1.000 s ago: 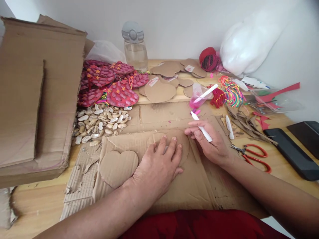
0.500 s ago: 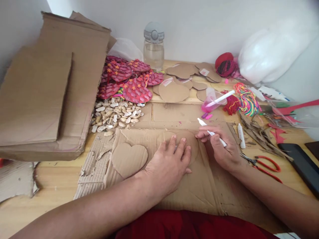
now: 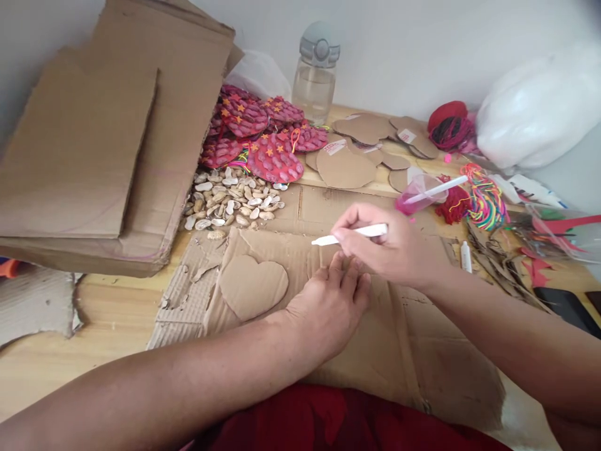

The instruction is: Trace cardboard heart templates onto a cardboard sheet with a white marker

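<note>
My left hand (image 3: 335, 297) lies palm down with fingers spread on a cardboard cutout (image 3: 313, 262), which is mostly hidden beneath it. Under both is a larger cardboard sheet (image 3: 361, 351). Just above those fingers, my right hand (image 3: 389, 244) is closed around a white marker (image 3: 373, 230), its tip pointing left over the sheet. To the left of my left hand rests a cardboard heart (image 3: 254, 286).
Peanut shells (image 3: 235, 199) and decorated pink hearts (image 3: 275, 156) are at the back left, near leaning cardboard (image 3: 89, 144). Behind stand a water bottle (image 3: 315, 81) and cut cardboard shapes (image 3: 347, 166). At right are a pink cup (image 3: 416, 194), colourful cords (image 3: 486, 200) and cardboard scraps (image 3: 498, 260).
My right hand has moved left with the marker, from the cutout's right side to above my left fingers. My left hand stays on the cutout. The view has shifted slightly.
</note>
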{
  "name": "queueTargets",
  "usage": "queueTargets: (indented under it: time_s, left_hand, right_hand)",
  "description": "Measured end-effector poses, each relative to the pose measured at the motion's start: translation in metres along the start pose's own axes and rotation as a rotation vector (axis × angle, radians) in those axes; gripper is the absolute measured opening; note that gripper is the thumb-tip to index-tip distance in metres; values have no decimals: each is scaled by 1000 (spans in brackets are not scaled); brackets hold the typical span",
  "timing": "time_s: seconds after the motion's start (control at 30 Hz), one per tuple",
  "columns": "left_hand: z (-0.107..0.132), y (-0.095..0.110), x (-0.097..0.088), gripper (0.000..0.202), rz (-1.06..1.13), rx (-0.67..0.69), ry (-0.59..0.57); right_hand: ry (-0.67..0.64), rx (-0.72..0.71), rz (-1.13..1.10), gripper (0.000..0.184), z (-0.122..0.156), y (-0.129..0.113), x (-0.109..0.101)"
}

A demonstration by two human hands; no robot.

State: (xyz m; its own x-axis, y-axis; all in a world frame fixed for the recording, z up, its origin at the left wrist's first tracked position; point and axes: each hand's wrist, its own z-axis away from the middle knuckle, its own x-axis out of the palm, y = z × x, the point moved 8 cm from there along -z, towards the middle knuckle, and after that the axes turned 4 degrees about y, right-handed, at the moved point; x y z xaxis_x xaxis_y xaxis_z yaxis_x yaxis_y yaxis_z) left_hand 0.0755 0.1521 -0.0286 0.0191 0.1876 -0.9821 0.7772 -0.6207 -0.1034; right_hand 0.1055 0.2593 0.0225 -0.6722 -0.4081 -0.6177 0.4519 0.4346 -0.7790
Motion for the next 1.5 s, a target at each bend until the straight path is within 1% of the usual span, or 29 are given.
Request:
queueTargets:
  time_s: [0.13,0.23,0.33,0.43,0.53,0.67,0.8,0.87,0.93,1.03,1.1,1.13,1.27,1.3,1.33,1.43,1.47,1.5]
  left_hand:
    - [-2,0,-4,49,-24,-17,1]
    - [-2,2,-3,45,-42,-22,-9]
    - [-1,4,-4,42,-47,0,-15]
    - [-1,5,-6,42,-49,26,-26]
    - [-2,5,-5,49,-51,12,-46]
    - [-2,5,-3,57,-82,-21,-21]
    - [-1,8,-3,53,-125,-49,54]
    - [-1,7,-3,51,-133,-58,53]
    - [-1,6,-4,49,-108,-39,35]
    - [-1,6,-4,45,-28,-6,-10]
    - [-1,6,-3,44,-6,-2,-23]
    - [-1,6,-3,45,-17,-7,-19]
    - [-1,5,-4,49,-105,-48,27]
    - [-1,5,-4,49,-104,-46,24]
    - [-1,5,-4,48,-90,-35,17]
    - [0,6,-3,45,-40,-11,-1]
    - [0,5,-3,46,-36,-11,1]
    - [0,5,-3,46,-42,-19,5]
  right_hand:
    - [-82,-109,-23,26,-10,-14,20]
    - [-144,-171,23,25,-14,-24,30]
    - [-189,-237,66,24,-15,-32,38]
    - [-211,-305,115,20,-15,-37,44]
    - [-250,-364,152,15,-15,-41,50]
    - [-311,-394,151,17,-11,-46,54]
    - [-422,-391,148,20,-7,-50,59]
    - [-465,-396,136,21,-8,-50,62]
    - [-456,-411,143,20,-12,-48,63]
    - [-353,-435,181,18,-21,-45,57]
    - [-334,-429,169,18,-22,-43,55]
    - [-360,-420,152,18,-20,-43,56]
    - [-552,-386,97,19,-10,-45,66]
    - [-568,-385,96,19,-10,-46,67]
    - [-557,-393,97,19,-11,-46,66]
    - [-426,-429,126,19,-21,-46,59]
    - [-401,-432,131,19,-22,-45,57]
    - [-406,-431,125,19,-22,-45,57]
